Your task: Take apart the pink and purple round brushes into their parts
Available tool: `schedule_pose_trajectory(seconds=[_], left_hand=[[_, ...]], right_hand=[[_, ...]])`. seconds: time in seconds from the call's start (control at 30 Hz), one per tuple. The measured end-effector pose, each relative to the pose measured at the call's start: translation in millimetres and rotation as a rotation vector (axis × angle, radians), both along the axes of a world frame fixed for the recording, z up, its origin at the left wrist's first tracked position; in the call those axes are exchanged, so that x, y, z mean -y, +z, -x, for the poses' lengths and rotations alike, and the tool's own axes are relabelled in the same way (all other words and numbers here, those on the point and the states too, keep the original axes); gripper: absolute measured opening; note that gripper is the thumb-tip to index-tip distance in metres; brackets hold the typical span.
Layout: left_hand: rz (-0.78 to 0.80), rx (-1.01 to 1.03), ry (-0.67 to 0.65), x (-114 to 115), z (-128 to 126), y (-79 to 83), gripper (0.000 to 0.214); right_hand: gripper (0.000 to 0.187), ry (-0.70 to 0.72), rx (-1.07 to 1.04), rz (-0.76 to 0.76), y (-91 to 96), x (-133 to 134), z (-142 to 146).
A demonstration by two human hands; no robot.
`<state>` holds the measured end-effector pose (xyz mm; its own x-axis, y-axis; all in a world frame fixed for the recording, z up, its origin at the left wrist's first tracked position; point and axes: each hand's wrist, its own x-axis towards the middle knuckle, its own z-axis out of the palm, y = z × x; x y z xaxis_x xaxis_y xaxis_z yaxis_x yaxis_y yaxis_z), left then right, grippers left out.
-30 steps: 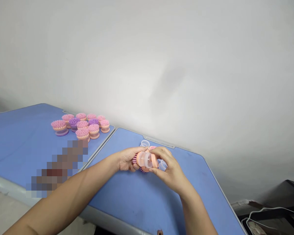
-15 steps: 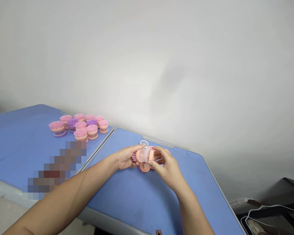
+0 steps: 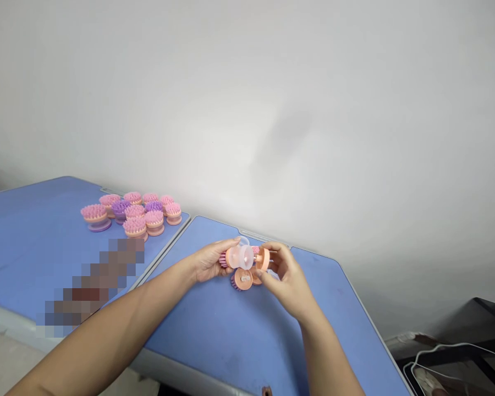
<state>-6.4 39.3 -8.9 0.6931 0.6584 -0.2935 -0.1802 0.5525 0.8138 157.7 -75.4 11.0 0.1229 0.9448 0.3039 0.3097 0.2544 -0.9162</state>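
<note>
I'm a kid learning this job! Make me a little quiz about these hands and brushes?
1. How many purple-bristled brushes stand in the brush group?
2. True or false: that group stands on the same blue table section as the hands.
3. What does the left hand hold against the pink-bristled brush? A: a clear plastic cup, B: a comb, C: a sponge.

Key: 1. Two. 2. False. 3. A.
</note>
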Motion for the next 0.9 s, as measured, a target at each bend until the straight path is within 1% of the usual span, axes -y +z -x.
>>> schedule_pose_trajectory(seconds=[0.03,0.1,0.17,0.2,0.27,0.33,0.47,0.57,0.63,0.73,0.8,0.87,0.9], left_hand=[[-0.013,0.029,-0.001,0,0,-1.0,0.039],[-0.056,0.112,-0.020,0,2,-2.6,0.042],[-0.117,0.211,-0.067,-1,3,-3.6,0.047],[-0.149,0.252,-0.095,-1,3,-3.9,0.048],[-0.204,0.302,-0.140,0,4,-4.1,0.050],[-0.245,0.325,-0.166,1,4,-3.6,0.053],[-0.281,0.341,-0.177,4,2,-0.9,0.061],[-0.281,0.321,-0.161,5,2,1.2,0.060],[-0.272,0.302,-0.145,6,2,1.5,0.060],[-0.245,0.272,-0.131,7,2,-0.6,0.064],[-0.236,0.251,-0.134,7,2,-3.3,0.069],[-0.270,0.210,-0.135,7,0,-6.0,0.070],[-0.313,0.180,-0.118,8,-1,-7.1,0.070]], right_hand=[[0.035,-0.020,-0.073,0.012,2.7,0,-4],[0.038,-0.105,-0.177,0.016,5.8,0,-16],[0.039,-0.201,-0.184,0.047,4.2,-3,-28],[0.038,-0.247,-0.140,0.080,1.4,-5,-33],[0.037,-0.322,0.020,0.141,-7.0,-11,-40],[0.036,-0.371,0.163,0.173,-17.4,-18,-41],[0.031,-0.356,0.312,0.167,-35.2,-28,-36],[0.026,-0.347,0.425,0.159,-42.9,-30,-34],[0.025,-0.357,0.459,0.139,-45.4,-30,-36],[0.021,-0.381,0.433,0.090,-44.7,-31,-40],[0.019,-0.390,0.383,0.064,-40.4,-32,-39],[0.023,-0.357,0.311,0.039,-33.0,-29,-35],[0.028,-0.314,0.246,0.029,-28.6,-27,-33]])
